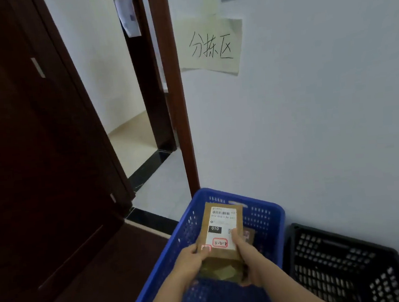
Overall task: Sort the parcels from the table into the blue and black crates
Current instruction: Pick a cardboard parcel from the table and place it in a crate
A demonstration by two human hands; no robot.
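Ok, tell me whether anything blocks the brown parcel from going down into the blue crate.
Nothing visible does. Both the left hand and right hand hold the brown cardboard parcel directly above the open blue plastic crate; another brown parcel already lies inside, towards the right.

The floor (163,186) carries everything here. Beyond the hands and off to their left it is pale tile, crossed by a dark polished threshold strip (147,171) at the doorway; a second dark strip (151,220) runs closer in, and nearer than that the surface turns dark reddish-brown to the left of the left hand (192,261). A blue crate (268,219) with perforated walls stands on the floor directly beneath both hands, close to the white wall. Just beside it, to the right of the right hand (246,258), a black crate (338,264) of the same perforated kind stands on the floor.
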